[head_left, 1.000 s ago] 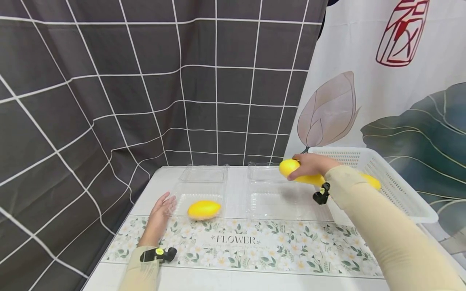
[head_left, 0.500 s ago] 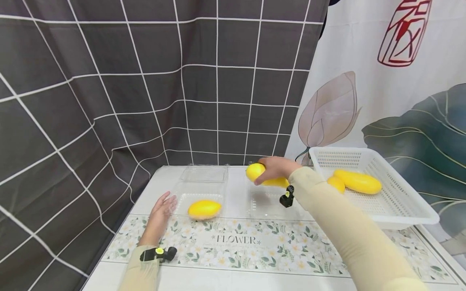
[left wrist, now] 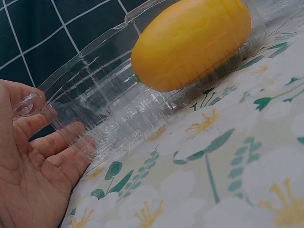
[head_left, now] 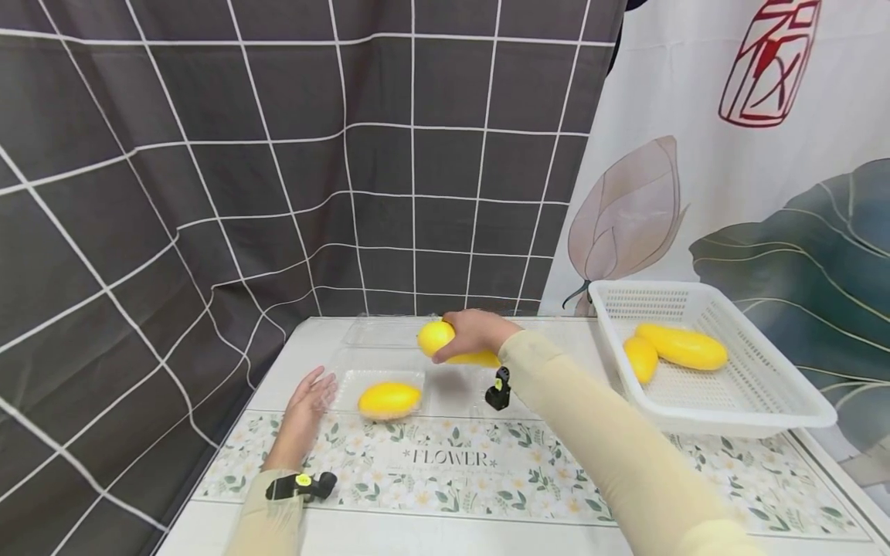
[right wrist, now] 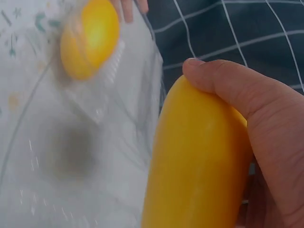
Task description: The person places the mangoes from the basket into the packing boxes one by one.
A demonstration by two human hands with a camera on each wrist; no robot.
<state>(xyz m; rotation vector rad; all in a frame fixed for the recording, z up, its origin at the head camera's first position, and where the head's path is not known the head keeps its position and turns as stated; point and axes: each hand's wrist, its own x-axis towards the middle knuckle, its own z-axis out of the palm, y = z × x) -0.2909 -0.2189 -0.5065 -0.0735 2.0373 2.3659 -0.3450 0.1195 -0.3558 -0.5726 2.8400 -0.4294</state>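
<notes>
My right hand (head_left: 476, 330) grips a long yellow fruit (right wrist: 197, 156) with a smooth skin and a rounded end, its thumb along the top. It holds this fruit in the air above the gap between two clear plastic clamshell boxes. Inside the left box (left wrist: 95, 90) lies an oval yellow fruit (head_left: 390, 400) with a small green tip. At that box's left side is my left hand (head_left: 306, 403), palm turned inward and fingers loosely extended against the clear wall. The right box (head_left: 480, 390) is partly hidden by my right hand and wrist.
On the right stands a white perforated basket (head_left: 747, 386) holding a long yellow fruit (head_left: 684, 347) and a shorter yellow one (head_left: 641, 359). A flower-printed strip (head_left: 452, 479) crosses the white table. A dark gridded curtain (head_left: 445, 177) hangs behind.
My right hand has carried the long yellow fruit leftward from beside the basket, over the right box, toward the left box. The basket's contents have come into view. My left hand has stayed put.
</notes>
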